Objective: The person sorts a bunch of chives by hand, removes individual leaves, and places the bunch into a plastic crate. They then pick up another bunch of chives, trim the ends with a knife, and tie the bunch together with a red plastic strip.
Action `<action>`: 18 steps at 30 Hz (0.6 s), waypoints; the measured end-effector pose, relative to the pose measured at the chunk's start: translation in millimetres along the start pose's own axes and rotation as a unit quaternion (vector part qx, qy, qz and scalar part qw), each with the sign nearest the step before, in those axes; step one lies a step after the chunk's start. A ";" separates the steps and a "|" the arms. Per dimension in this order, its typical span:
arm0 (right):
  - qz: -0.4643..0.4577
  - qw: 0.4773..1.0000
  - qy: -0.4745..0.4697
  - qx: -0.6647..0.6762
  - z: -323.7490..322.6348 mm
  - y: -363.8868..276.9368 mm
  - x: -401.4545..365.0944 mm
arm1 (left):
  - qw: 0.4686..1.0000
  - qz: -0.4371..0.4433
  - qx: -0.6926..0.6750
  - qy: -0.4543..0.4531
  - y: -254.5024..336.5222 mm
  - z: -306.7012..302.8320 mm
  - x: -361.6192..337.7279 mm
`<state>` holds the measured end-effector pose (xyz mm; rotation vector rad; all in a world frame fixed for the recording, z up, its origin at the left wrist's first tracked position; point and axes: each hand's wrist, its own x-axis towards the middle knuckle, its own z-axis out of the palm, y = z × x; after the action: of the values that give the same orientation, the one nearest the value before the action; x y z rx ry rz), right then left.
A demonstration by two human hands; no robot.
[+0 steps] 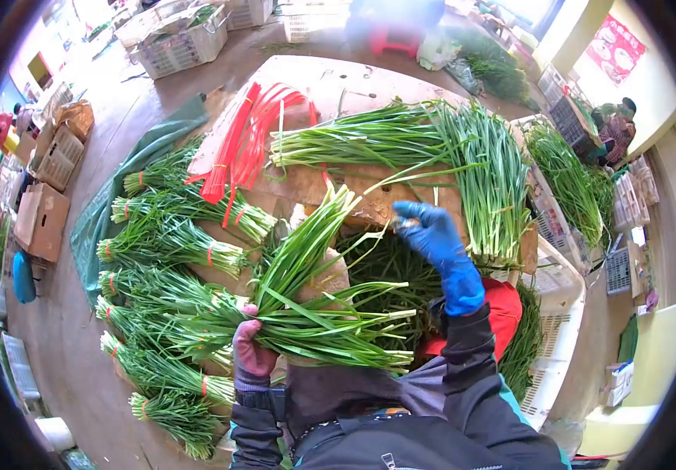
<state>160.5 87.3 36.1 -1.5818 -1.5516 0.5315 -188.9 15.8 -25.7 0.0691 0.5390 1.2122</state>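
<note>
My left hand (254, 345), in a pinkish glove, is wrapped round a bunch of long green leafy stalks (299, 274). The bunch fans out into two parts, one pointing up, the other to the right. My right hand (424, 227), in a blue glove, is raised to the right of the bunch, its fingers closed with a thin wilted stalk at the fingertips. Loose green stalks (385, 135) lie on the board behind, and more (483, 184) at its right side. Red ties (232, 149) lie at the board's left part.
Several bundles tied with red bands (173, 243) are piled on the left. A white crate (561, 337) stands at my right, and another crate of greens (569, 176) beyond it. Dark greens (389, 270) lie below my right hand. A person (618, 133) is at the far right.
</note>
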 end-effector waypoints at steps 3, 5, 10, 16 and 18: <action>0.162 0.980 -0.054 0.104 15.8 3.6 -27.1 | 0.999 -0.017 -0.005 0.030 2.4 3.0 -3.0; 0.207 0.951 -0.085 0.212 20.4 -0.6 -33.6 | 1.000 -0.010 0.021 -0.001 3.9 2.8 -2.1; 0.226 0.935 -0.141 0.234 44.5 -14.1 -26.8 | 0.999 0.003 0.055 0.001 10.7 1.2 0.5; 0.067 0.988 -0.090 0.110 -2.1 15.2 -46.0 | 0.999 0.014 0.050 -0.007 17.0 10.7 -1.9; 0.071 0.993 -0.030 0.086 -46.0 22.7 -60.2 | 0.998 0.027 0.053 -0.018 16.9 8.0 -0.8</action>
<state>201.5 20.1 28.9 -1.5616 -1.4033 0.7767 -200.3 23.1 -12.8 0.1959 0.5716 1.2327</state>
